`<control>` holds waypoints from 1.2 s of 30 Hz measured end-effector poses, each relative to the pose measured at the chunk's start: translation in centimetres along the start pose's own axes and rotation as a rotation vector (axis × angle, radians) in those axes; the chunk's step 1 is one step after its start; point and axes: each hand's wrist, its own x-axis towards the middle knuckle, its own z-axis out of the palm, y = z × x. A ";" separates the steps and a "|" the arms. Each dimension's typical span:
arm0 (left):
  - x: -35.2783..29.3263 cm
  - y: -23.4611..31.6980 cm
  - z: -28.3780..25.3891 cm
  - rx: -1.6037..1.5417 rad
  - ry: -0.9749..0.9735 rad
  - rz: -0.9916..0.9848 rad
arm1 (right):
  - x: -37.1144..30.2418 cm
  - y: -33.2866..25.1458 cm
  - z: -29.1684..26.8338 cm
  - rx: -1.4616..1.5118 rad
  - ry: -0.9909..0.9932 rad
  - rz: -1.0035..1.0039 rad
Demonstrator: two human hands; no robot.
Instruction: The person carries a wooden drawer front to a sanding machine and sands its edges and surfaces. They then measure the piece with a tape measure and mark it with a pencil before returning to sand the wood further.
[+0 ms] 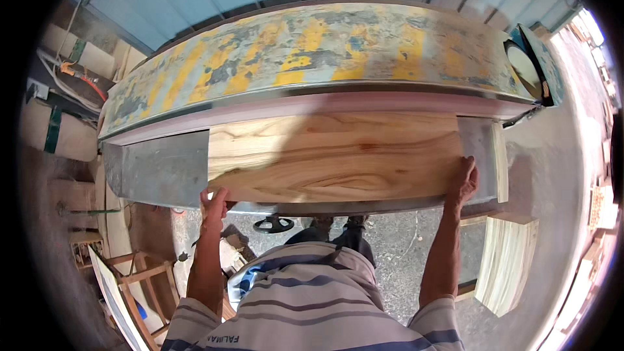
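Note:
A wide wooden board [338, 156] with dark wavy grain lies flat on a grey metal machine table [162, 166]. Its far edge runs along a long pinkish band [292, 112], apparently touching it. At the board's near left corner, my left hand [214, 203] is closed around the edge, thumb on top. My right hand [463, 179] grips the right end near the front corner, its fingers partly hidden. A shadow falls across the left part of the board.
Behind the band stretches a worn machine cover [305, 49] with yellow stripes, ending at a rounded opening [525, 68] on the right. A black handwheel [273, 224] sits below the table. Stacked boards [507, 263] stand at right, a wooden frame [140, 279] at lower left.

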 end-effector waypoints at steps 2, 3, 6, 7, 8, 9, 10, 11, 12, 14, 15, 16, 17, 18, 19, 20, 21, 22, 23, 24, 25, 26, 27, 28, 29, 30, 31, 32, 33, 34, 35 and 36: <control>1.7 -1.4 -1.2 0.024 0.005 0.001 | 0.1 1.9 -0.2 0.061 -0.030 0.029; 2.2 -1.8 -1.6 -0.011 0.004 0.012 | 0.2 2.9 -0.5 0.071 -0.041 0.037; 4.7 -3.1 -4.4 -0.038 -0.015 0.033 | -3.1 0.4 2.1 0.044 -0.013 0.009; 4.2 -2.3 -4.4 -0.056 0.012 0.055 | -3.8 0.2 2.5 0.034 -0.008 0.034; 5.0 -2.0 -5.2 -0.003 0.031 0.015 | -4.6 0.0 2.9 0.029 -0.005 0.065; 5.8 -1.7 -5.9 0.019 0.031 -0.006 | -5.5 0.2 3.4 0.077 -0.013 0.076; 6.6 -1.5 -6.6 0.041 0.031 -0.027 | -6.2 0.8 3.7 0.124 -0.021 0.085; 8.2 -2.3 -8.2 0.050 0.002 0.000 | -7.0 1.3 4.2 0.172 -0.034 0.096; 9.5 -2.5 -9.2 0.045 -0.016 0.009 | -8.0 1.6 4.6 0.147 -0.040 0.093; 11.3 -2.3 -10.8 0.090 0.000 -0.024 | -9.7 2.1 5.6 0.103 -0.053 0.088; 12.1 -2.7 -11.9 0.102 0.008 -0.024 | -10.5 1.8 6.1 -0.002 -0.062 0.050; 13.0 -3.3 -12.8 0.114 0.013 -0.023 | -11.2 1.1 6.4 -0.107 -0.068 0.012; 13.0 -2.5 -12.5 0.125 0.019 -0.023 | -11.5 0.8 6.5 -0.214 -0.076 -0.025; 11.8 -1.3 -12.0 0.152 -0.042 -0.054 | -11.5 0.7 6.3 -0.194 -0.063 0.008; 12.0 -1.6 -11.5 0.120 -0.007 -0.028 | -11.4 0.7 6.3 -0.173 -0.052 0.041; 12.2 -2.7 -11.7 0.086 0.036 -0.002 | -11.3 0.5 6.5 -0.149 -0.049 0.076; 12.0 -2.9 -11.5 0.054 0.078 0.018 | -11.0 0.5 6.6 -0.085 -0.026 0.094; 11.8 -2.9 -11.0 0.071 0.083 -0.025 | -10.2 0.4 6.4 -0.021 -0.005 0.112; 11.2 -2.7 -10.1 0.099 0.062 -0.028 | -9.4 0.4 6.1 0.038 0.012 0.132; 10.2 -2.5 -9.0 0.127 0.042 -0.035 | -8.6 0.5 5.6 0.096 0.026 0.154; 8.9 -2.3 -7.7 0.141 0.057 -0.010 | -7.1 2.1 4.6 0.091 0.035 0.074; 8.3 -2.7 -7.0 0.145 0.036 -0.034 | -5.5 3.7 3.5 0.091 0.033 -0.004; 6.3 -2.3 -5.1 0.124 0.031 0.005 | -4.2 3.5 2.9 0.127 -0.017 -0.048; 5.1 -2.3 -3.9 0.159 0.069 -0.047 | -3.2 1.6 2.9 0.016 0.021 0.009; 2.8 -0.6 -1.7 0.177 0.043 -0.060 | -0.3 5.2 -0.1 -0.182 0.022 -0.135; 0.6 0.6 0.1 0.193 0.026 -0.080 | 0.5 4.0 -0.2 -0.045 0.023 -0.141; -1.6 2.0 2.3 0.210 -0.001 -0.094 | 3.0 5.8 -2.7 -0.029 -0.044 -0.027; 0.7 -3.1 2.0 -0.083 -0.002 0.118 | 3.8 4.1 -2.5 0.049 0.009 0.088; -1.1 -0.5 3.1 0.066 -0.079 -0.084 | 5.4 4.8 -4.0 0.087 0.038 0.031; -2.6 0.4 3.4 0.131 -0.020 -0.029 | 3.9 0.0 -2.2 -0.143 0.040 0.148; -2.9 0.5 3.6 0.112 -0.033 -0.019 | 4.1 -0.2 -2.3 -0.142 0.036 0.110; -3.1 0.8 3.7 0.096 -0.049 -0.008 | 4.1 -0.4 -2.3 -0.141 0.038 0.072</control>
